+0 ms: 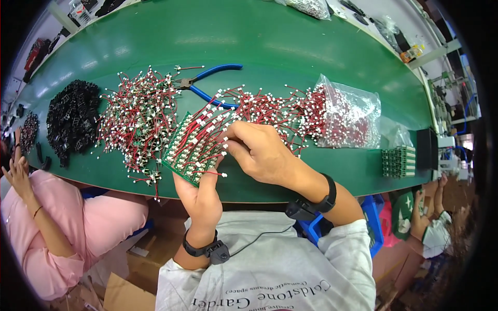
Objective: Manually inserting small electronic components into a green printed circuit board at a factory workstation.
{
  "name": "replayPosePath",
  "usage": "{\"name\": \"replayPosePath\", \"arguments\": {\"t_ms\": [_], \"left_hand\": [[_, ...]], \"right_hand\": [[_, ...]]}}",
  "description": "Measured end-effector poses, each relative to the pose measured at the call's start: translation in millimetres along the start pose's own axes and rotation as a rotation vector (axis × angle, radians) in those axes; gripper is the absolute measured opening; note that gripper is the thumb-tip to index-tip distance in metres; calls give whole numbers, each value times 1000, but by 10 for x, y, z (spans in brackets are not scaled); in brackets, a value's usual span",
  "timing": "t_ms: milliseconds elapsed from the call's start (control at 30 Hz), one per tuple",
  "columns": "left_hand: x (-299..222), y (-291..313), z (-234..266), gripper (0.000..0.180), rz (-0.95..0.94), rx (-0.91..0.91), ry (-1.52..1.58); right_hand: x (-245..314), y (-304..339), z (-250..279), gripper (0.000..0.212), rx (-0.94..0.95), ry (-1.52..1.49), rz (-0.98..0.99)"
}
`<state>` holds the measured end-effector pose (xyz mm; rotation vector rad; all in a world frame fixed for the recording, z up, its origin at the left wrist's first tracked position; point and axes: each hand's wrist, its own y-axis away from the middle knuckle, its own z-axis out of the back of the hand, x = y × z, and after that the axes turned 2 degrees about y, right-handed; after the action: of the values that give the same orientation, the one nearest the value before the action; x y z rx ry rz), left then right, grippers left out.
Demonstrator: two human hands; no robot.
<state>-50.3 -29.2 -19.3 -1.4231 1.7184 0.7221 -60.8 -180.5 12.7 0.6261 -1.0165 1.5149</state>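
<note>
One green table [233,44] bears two red-wire heaps [140,114], one black heap [72,119], one clear bag [355,116], one pair of pliers [187,83]. Nearer, my left hand [201,201] holds one green board [193,157]; my right hand [264,153], narrowed at its wires [201,125], perhaps gripping, blocks my view.

Above the front edge of the surface [233,41], a circuit board [194,157] sits in the left fingers [208,181], leads [203,121] across it, the right fingers [237,130] at its right. Left of it lies a connector heap [139,116]; farther left, a parts pile [72,120]. Pliers [188,83] lie behind the board. Rightward come loose leads [261,106], a filled bag [355,116], then a stack [399,162].
</note>
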Motion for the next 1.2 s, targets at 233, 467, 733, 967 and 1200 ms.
{"name": "replayPosePath", "arguments": {"t_ms": [233,467,733,967,1200], "left_hand": [[19,59,-59,49,-42,39,-89],[63,85,-74,48,-34,21,-126],[81,79,-50,46,-45,33,-264],[78,93,-89,44,-64,67,-364],[72,64,-17,43,-64,63,-374]], "right_hand": [[-77,58,-58,9,-94,78,67],[-165,77,-80,17,-102,172,166],[-138,72,-32,18,-66,201,134],[-76,42,13,14,-18,232,91],[-162,51,-9,11,3,191,116]]}}
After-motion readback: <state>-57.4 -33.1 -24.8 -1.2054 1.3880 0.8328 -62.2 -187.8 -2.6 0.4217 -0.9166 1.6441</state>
